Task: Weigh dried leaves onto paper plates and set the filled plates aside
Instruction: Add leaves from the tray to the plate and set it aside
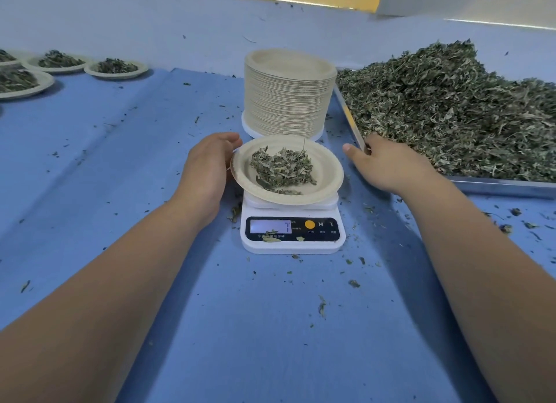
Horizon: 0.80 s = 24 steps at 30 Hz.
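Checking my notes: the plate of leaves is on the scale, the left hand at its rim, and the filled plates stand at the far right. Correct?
No. The head view shows the filled plates at the far left; the plate of leaves is indeed on the scale, left hand at its rim.

Paper plate (329, 169) on scale (290, 247), dried leaves (282, 167) piled (small heap).
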Each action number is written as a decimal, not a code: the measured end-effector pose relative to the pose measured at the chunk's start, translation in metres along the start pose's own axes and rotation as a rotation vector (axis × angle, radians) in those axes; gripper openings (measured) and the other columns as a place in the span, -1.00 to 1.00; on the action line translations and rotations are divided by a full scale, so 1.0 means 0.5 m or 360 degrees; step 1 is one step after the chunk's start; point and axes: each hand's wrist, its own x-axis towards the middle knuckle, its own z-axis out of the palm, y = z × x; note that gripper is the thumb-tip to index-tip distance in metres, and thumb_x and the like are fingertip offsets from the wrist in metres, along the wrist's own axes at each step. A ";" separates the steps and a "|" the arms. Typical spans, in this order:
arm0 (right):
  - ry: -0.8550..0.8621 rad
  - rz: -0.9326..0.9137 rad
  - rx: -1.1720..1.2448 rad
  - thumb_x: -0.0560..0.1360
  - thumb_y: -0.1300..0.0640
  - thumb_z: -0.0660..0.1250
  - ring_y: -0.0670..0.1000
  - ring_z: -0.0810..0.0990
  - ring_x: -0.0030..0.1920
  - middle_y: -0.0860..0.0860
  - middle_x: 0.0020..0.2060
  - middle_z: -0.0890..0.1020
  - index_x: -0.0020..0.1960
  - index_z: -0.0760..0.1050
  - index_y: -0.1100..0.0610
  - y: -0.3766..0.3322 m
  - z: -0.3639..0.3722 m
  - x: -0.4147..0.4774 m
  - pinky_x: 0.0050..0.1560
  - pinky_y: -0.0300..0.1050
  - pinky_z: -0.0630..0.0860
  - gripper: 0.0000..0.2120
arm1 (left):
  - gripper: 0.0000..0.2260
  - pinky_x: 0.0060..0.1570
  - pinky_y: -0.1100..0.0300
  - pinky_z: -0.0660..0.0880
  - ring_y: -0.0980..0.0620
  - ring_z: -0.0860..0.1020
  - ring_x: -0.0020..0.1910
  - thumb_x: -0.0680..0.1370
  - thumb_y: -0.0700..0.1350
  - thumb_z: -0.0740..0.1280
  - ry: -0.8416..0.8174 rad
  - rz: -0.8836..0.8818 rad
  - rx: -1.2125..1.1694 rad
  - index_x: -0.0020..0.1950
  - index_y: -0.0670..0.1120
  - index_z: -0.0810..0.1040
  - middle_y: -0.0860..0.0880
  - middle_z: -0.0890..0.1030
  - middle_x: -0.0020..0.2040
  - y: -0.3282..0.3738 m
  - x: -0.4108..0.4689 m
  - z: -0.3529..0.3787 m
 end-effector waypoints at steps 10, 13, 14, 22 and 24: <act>0.0773 -0.0633 0.0277 0.68 -0.10 0.04 0.16 0.60 -0.14 0.07 -0.12 0.65 0.23 0.48 0.12 -0.072 -0.018 -0.169 -0.14 0.01 0.47 -0.62 | -0.50 0.40 -0.14 0.42 -0.09 0.51 0.38 0.29 0.13 0.23 -0.0072 -0.0011 0.0057 0.22 0.20 0.61 -0.03 0.57 0.37 0.022 -0.036 0.016; 0.0543 -0.0565 0.0350 0.69 -0.17 0.02 0.17 0.62 -0.08 0.07 -0.05 0.65 0.39 0.42 0.07 -0.073 -0.009 -0.196 -0.17 0.01 0.48 -0.55 | -0.47 0.42 -0.04 0.39 0.04 0.48 0.37 0.39 0.14 0.17 -0.0059 0.0005 0.0163 0.34 0.17 0.56 0.10 0.54 0.36 0.023 -0.040 0.022; 0.0523 -0.0565 0.0320 0.69 -0.17 0.01 0.18 0.61 -0.04 0.08 0.00 0.64 0.42 0.40 0.06 -0.072 -0.007 -0.197 -0.17 -0.01 0.43 -0.55 | -0.48 0.37 0.03 0.40 0.08 0.48 0.35 0.42 0.14 0.15 -0.0055 0.0022 0.0205 0.36 0.16 0.54 0.13 0.54 0.35 0.022 -0.041 0.023; 0.0243 -0.0510 0.0591 0.64 -0.27 0.01 -0.03 0.47 -0.06 -0.19 -0.21 0.49 0.43 0.39 -0.02 -0.083 0.009 -0.199 -0.07 -0.07 0.37 -0.49 | -0.69 0.29 0.03 0.37 0.05 0.54 0.13 0.44 0.14 0.15 -0.0147 0.0030 0.0221 0.03 0.12 0.61 0.11 0.62 0.12 0.021 -0.050 0.031; 0.0203 -0.0452 0.0784 0.63 -0.30 0.05 -0.05 0.57 -0.11 -0.09 -0.21 0.62 0.33 0.45 -0.11 -0.087 0.011 -0.202 -0.05 -0.06 0.50 -0.57 | -0.88 0.11 0.02 0.34 -0.02 0.49 -0.04 0.43 0.11 0.17 -0.0131 0.0023 0.0148 -0.16 0.11 0.44 0.04 0.56 -0.04 0.027 -0.051 0.033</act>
